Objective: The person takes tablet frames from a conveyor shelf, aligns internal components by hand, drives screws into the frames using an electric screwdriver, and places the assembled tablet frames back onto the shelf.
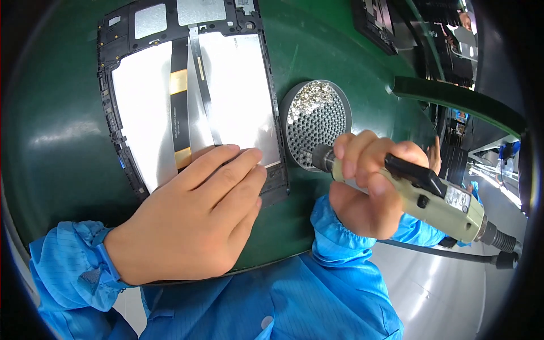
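My left hand (198, 212) lies flat, fingers stretched out, across the near end of an opened tablet housing (241, 85). Bright silver plates fill most of this black frame, with a dark flex cable (179, 113) and a narrower strip running down between them. My right hand (374, 178) is wrapped round a pale green electric screwdriver (439, 209) with a black lever. Its tip end meets the near side of a round grey screw tray (347, 122), full of small holes. Loose silver screws (311, 99) are heaped at the tray's far side; the bit itself is hidden.
A green mat (62, 170) covers the bench. At the far right lies another black device frame (375, 25). A curved dark green bar (459, 99) stands at the right, and a cable (442, 252) runs below the screwdriver. Part of another person's hand (435, 156) shows behind mine.
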The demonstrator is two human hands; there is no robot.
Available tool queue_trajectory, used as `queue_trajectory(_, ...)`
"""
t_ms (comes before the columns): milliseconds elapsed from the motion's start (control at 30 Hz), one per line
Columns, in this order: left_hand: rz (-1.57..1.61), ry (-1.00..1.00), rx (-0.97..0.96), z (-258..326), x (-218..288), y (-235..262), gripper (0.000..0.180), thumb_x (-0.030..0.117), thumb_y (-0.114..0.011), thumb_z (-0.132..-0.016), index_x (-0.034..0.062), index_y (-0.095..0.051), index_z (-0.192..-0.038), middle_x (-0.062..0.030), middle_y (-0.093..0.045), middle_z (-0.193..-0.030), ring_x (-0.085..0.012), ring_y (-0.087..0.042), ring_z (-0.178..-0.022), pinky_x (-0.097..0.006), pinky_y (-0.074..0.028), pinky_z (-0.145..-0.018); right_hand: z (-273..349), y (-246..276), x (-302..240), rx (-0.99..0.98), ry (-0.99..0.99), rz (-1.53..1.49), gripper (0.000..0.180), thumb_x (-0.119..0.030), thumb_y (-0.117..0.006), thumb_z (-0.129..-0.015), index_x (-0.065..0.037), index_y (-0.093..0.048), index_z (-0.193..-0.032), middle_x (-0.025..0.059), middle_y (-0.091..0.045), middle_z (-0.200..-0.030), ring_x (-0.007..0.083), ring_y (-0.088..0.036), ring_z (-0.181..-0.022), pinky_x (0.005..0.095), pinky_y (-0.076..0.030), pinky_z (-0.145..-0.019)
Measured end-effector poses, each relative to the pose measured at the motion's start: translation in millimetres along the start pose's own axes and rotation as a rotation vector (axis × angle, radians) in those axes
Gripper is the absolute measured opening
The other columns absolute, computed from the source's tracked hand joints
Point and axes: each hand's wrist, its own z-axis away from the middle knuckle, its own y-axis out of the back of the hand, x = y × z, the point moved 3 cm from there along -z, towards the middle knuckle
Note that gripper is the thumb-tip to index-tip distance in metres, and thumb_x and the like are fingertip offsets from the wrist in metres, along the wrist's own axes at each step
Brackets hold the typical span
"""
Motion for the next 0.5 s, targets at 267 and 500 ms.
queue_trajectory(267,0.062,-0.076,0.191,17,-4,1,0.008,0.001,-0.067,-0.066,-0.0034,-0.063,-0.071,-0.0200,-0.064,-0.095,-0.0344,-0.061,-0.098,-0.045,-0.050,-0.089,16,-27,-39,-0.263,-0.078,-0.001,0.029,-0.011,-0.061,-0.081,-0.012,-0.047,-0.106,0.0009,-0.047,-0.065,0.0148,-0.050,-0.061,0.0322,-0.038,-0.059)
queue_trajectory(500,0.100,-0.046,0.229,19,-6,2,0.009,0.002,-0.067,-0.063,-0.0040,-0.062,-0.068,-0.0198,-0.063,-0.093,-0.0341,-0.061,-0.097,-0.045,-0.050,-0.089,29,-50,-30,-0.336,-0.045,-0.009,0.028,-0.009,-0.061,-0.081,-0.010,-0.044,-0.103,0.0022,-0.050,-0.064,0.0150,-0.051,-0.055,0.0309,-0.043,-0.053)
